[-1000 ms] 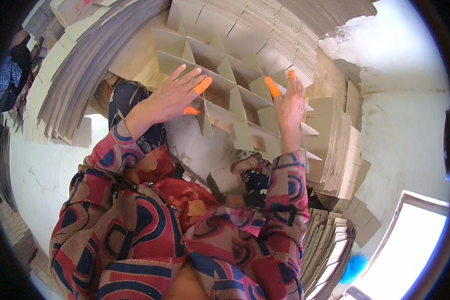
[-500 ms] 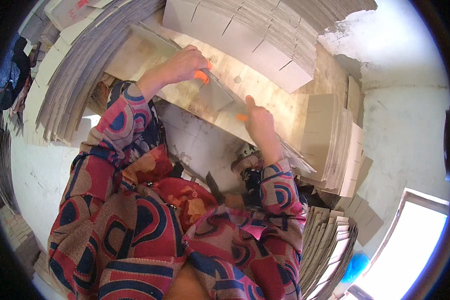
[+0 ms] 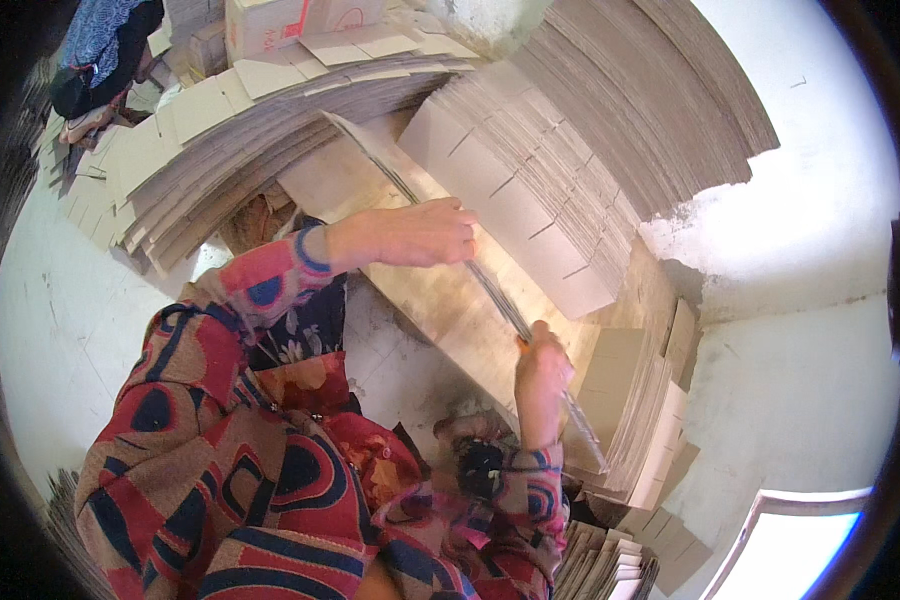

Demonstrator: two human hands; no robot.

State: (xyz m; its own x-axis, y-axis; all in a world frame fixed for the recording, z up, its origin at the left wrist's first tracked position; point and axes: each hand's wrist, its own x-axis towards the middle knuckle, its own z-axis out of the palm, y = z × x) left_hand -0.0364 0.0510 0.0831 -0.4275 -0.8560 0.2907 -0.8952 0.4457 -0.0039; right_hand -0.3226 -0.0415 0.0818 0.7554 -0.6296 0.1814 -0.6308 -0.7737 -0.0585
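My left hand point(image 3: 422, 232) is closed over the upper edge of a few thin grey cardboard sheets point(image 3: 494, 292). Closer to their right end, my right hand point(image 3: 543, 370) grips the same sheets, its fingers wrapped round the edge. Held nearly edge-on, the sheets slant from upper left to lower right above a pale wooden board point(image 3: 420, 305). A bit of orange covering shows at the fingers of each hand. Just beyond the sheets, a row of slotted cardboard pieces point(image 3: 510, 215) stands packed on the board.
A long fanned stack of cardboard point(image 3: 260, 150) curves along the left, with a printed carton point(image 3: 260, 25) behind it. More cardboard stands at the right end point(image 3: 610, 390) and lower right point(image 3: 600, 565). A taller grey pile point(image 3: 660, 100) rests against the white wall point(image 3: 800, 250).
The view has swung, so the surroundings appear shifted. Both hands keep their grip on the sheets, which have turned from a tilted face to nearly edge-on and slope more steeply in the picture.
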